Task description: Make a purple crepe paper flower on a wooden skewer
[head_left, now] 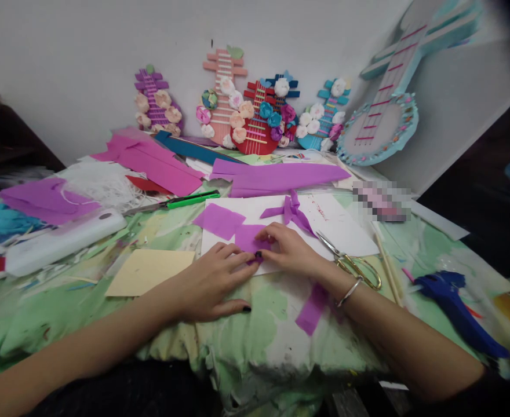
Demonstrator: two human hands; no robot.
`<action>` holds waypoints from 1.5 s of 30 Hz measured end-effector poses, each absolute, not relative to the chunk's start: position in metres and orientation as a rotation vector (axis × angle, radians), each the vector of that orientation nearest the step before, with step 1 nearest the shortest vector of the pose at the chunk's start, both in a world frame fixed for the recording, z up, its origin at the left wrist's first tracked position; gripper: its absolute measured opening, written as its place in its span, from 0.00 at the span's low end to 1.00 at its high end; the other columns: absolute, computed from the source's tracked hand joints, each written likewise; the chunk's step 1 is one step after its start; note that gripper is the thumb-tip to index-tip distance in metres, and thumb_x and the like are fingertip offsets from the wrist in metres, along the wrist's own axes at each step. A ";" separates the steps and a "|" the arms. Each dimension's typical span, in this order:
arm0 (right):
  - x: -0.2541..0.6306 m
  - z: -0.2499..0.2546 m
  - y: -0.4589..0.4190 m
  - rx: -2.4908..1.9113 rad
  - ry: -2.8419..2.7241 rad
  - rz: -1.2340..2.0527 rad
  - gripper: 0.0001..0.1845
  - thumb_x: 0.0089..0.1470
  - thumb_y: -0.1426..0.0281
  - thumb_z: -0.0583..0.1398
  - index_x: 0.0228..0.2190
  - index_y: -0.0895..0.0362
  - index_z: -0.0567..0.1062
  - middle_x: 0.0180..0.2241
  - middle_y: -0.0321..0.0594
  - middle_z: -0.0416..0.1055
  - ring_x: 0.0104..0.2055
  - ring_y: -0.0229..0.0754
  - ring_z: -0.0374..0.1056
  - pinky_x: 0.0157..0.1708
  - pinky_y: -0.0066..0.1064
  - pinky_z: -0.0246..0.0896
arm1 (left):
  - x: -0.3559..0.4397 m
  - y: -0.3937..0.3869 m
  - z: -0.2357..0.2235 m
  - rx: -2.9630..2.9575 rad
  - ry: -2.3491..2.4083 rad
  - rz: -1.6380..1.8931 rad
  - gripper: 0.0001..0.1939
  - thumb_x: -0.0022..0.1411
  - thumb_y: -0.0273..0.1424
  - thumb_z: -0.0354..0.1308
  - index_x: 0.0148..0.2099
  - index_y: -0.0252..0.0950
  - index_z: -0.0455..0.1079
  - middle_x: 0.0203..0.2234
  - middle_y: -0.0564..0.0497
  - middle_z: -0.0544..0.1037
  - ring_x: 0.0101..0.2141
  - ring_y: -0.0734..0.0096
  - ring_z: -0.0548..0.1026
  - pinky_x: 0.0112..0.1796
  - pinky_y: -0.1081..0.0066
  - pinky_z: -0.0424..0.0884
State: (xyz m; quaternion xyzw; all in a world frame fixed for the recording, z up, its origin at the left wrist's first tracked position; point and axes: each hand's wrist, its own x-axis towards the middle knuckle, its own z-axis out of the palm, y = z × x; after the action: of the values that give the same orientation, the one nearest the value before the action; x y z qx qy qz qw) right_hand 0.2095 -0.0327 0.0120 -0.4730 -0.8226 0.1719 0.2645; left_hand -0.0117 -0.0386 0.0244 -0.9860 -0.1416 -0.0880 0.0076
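Worktop (81,318) in wrinkled green cloth (272,304), smooth white sheet (346,231) upon it.
Left hand (215,278), thumb wide, and right hand (292,249), curled, its grip I cannot tell, touch four-sided purple paper (246,234) at the sheet's front edge; toward the worktop's front edge is room.

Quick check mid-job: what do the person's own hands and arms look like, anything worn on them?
The left hand and right hand are bare, without gloves, each with a dark-painted thumbnail. A thin silver-coloured bangle circles the right wrist. A dark sleeve shows near the right elbow; no sleeve shows on the left forearm.
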 end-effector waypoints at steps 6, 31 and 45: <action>0.211 0.011 -0.033 -1.406 -2.219 0.470 0.15 0.46 0.73 0.62 0.39 0.57 0.72 0.38 0.43 0.66 0.42 0.44 0.61 0.41 0.35 0.54 | -0.012 -0.037 0.024 -3.110 -0.435 -0.300 0.30 0.60 0.47 0.49 0.58 0.34 0.58 0.50 0.38 0.67 0.47 0.52 0.64 0.47 0.54 0.61; 0.212 0.005 -0.026 -1.513 -2.154 0.318 0.11 0.48 0.72 0.62 0.37 0.58 0.73 0.37 0.43 0.64 0.41 0.44 0.61 0.42 0.36 0.56 | -0.015 -0.035 0.026 -3.141 -0.491 -0.180 0.31 0.60 0.48 0.48 0.61 0.39 0.55 0.52 0.40 0.66 0.47 0.52 0.63 0.47 0.54 0.59; 0.212 0.006 -0.032 -1.336 -2.178 0.177 0.06 0.49 0.76 0.60 0.33 0.58 0.74 0.35 0.42 0.67 0.40 0.44 0.61 0.40 0.36 0.55 | -0.018 -0.033 0.029 -3.220 -0.491 -0.314 0.29 0.58 0.45 0.53 0.57 0.36 0.61 0.52 0.41 0.68 0.46 0.54 0.64 0.46 0.57 0.62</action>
State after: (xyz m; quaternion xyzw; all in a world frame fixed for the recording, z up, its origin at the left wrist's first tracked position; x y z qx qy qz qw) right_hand 0.2117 -0.0317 0.0063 -0.4999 -0.8148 0.0663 0.2859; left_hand -0.0176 -0.0334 0.0292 -0.9819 -0.1497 -0.0959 -0.0655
